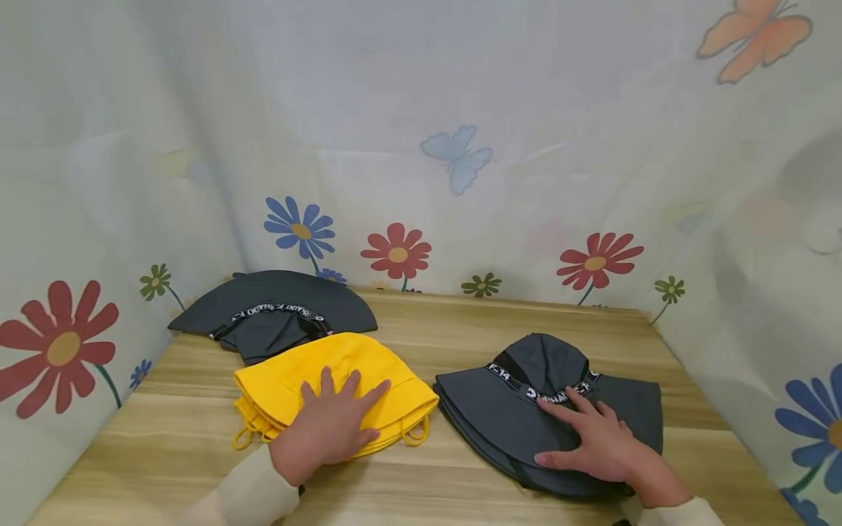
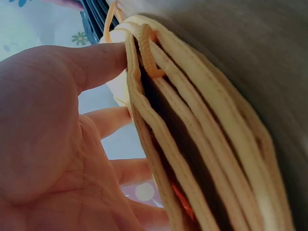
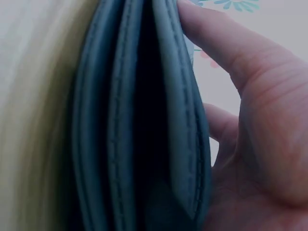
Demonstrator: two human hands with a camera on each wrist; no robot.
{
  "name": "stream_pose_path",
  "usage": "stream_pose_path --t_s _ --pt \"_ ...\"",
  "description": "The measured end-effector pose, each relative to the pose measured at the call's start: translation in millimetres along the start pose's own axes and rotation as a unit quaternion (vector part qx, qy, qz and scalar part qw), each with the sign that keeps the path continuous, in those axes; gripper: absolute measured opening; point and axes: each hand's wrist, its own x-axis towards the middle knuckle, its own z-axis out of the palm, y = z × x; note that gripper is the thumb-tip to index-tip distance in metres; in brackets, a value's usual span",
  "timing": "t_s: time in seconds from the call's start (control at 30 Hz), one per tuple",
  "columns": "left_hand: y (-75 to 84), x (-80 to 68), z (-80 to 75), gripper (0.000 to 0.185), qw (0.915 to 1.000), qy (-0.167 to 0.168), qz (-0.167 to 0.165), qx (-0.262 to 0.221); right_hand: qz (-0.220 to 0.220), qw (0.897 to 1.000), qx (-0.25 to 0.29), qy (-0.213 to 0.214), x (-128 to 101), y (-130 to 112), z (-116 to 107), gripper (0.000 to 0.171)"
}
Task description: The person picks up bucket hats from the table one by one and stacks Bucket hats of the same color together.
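Observation:
A folded yellow bucket hat (image 1: 368, 380) lies on the wooden table (image 1: 460, 321) left of centre. My left hand (image 1: 325, 427) rests flat on it, fingers spread and straight. The left wrist view shows the yellow hat's layered brim edges (image 2: 192, 144) against my palm (image 2: 53, 144). A folded dark grey bucket hat (image 1: 500, 416) with a lettered band lies to the right. My right hand (image 1: 595, 438) presses flat on its brim, fingers extended. In the right wrist view the grey hat's stacked brim edges (image 3: 139, 125) run beside my thumb (image 3: 221, 43).
A second dark grey bucket hat (image 1: 276, 310) with a lettered band lies at the back left, partly under the yellow one. Flower-and-butterfly curtains (image 1: 460, 146) enclose the table at the back and both sides. Bare wood shows between the two front hats.

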Motion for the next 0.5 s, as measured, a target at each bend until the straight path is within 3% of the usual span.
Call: stream_pose_path --t_s 0.27,0.5 --pt "-0.4 11.3 1.1 0.07 1.0 -0.006 -0.003 0.003 0.002 1.0 -0.004 -0.004 15.1 -2.1 -1.7 0.093" --pt "-3.1 10.5 -2.2 0.072 0.9998 -0.015 -0.007 -0.015 -0.006 1.0 -0.002 -0.001 18.5 -2.0 -3.0 0.092"
